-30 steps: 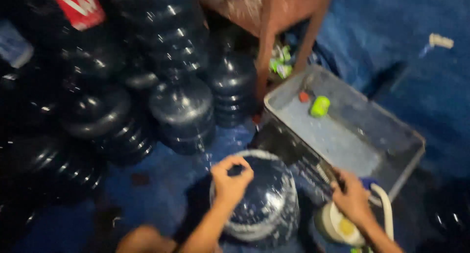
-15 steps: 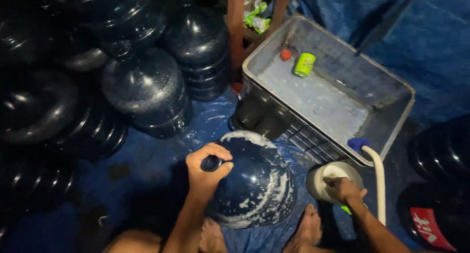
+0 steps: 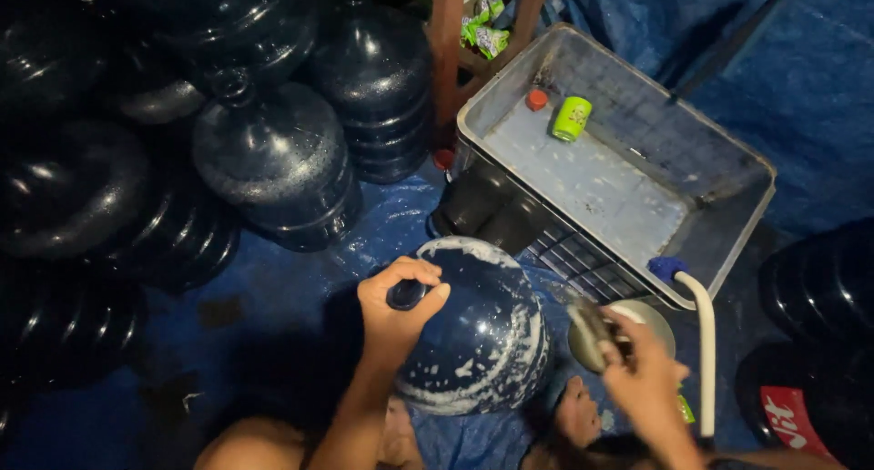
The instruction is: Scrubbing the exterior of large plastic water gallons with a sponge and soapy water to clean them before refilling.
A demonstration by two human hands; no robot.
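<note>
On the blue tarp [image 3: 300, 279], near centre, lies the jug [image 3: 482, 343] I am washing, tipped on its side with its neck toward the left. My left hand [image 3: 396, 302] is clamped round that neck, fingers curled tight over the dark mouth. My right hand [image 3: 637, 370] is closed on a dark, blurred scrubbing tool [image 3: 592, 329], held just right of the jug and above a small round bowl [image 3: 655, 320]; I cannot tell what kind of tool it is. I judge the step in hand to be the soaping of the outside. The next move, as I read it, calls for bringing the tool against the jug's wall while the left hand steadies or turns the neck; the wet, rounded surface would probably slip unless the grip is firm.

The jug is dark blue, rounded and glossy, streaked and spotted with white foam, thickest along its lower side and far rim.

Far right stands a grey tub [image 3: 737, 224] of cloudy water with a green cup [image 3: 571, 118] and a red cap [image 3: 537, 99] in it. A white hose [image 3: 703, 343] with a blue end hangs over its near rim. More dark jugs [image 3: 273, 161] are stacked at far left.
</note>
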